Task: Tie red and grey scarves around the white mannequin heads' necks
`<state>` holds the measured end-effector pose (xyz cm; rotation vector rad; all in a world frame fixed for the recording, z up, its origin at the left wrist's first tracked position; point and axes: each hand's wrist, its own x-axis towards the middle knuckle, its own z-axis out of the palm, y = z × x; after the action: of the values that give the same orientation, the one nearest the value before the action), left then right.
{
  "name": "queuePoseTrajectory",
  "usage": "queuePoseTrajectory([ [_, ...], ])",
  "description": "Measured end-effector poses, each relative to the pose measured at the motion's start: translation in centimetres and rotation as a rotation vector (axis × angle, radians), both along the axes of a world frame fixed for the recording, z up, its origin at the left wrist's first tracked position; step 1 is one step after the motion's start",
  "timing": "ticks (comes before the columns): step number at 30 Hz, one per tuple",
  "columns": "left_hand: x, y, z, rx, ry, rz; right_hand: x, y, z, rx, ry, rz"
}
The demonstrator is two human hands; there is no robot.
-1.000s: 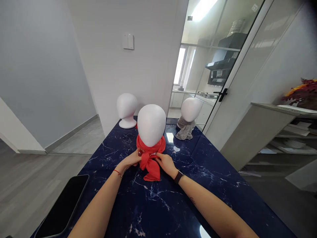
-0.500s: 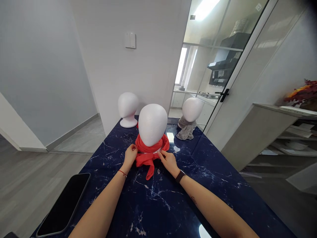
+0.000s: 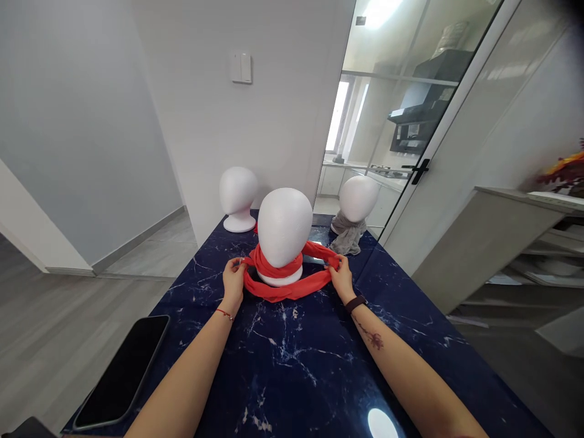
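A white foam mannequin head (image 3: pixel 285 231) stands in the middle of the dark blue marble table (image 3: pixel 292 371). A red scarf (image 3: pixel 285 287) lies in a loop round its neck and spreads wide across the table in front. My left hand (image 3: pixel 234 281) is closed on the scarf's left end. My right hand (image 3: pixel 341 277) is closed on its right end. Both hands are pulled apart, one on each side of the head.
A bare white foam head (image 3: pixel 238 196) stands at the back left. Another foam head (image 3: pixel 358 201) with a grey scarf (image 3: pixel 347 236) stands at the back right. A black phone (image 3: pixel 124 367) lies near the left table edge. A glass door is to the right.
The knot in front of the neck has come undone. My hands have moved apart, drawing the red scarf out sideways into a wide loop.
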<state>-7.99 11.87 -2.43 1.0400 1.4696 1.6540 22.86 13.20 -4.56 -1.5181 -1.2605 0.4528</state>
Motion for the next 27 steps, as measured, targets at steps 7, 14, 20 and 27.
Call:
queuePoseTrajectory([
  [7,-0.4,-0.8,0.6,0.031,0.334,0.119,-0.7,-0.6,0.6,0.184,-0.269,-0.147],
  [14,1.5,-1.8,0.9,0.124,0.969,-0.087,-4.7,-3.5,2.0,0.309,-0.504,0.249],
  [20,1.5,-1.7,0.8,0.226,0.861,-0.260,-6.6,-4.5,1.4,0.252,-0.446,0.554],
  [27,1.9,-3.2,2.8,0.243,1.192,-0.045,-6.7,-4.5,1.4,0.219,-0.477,0.528],
])
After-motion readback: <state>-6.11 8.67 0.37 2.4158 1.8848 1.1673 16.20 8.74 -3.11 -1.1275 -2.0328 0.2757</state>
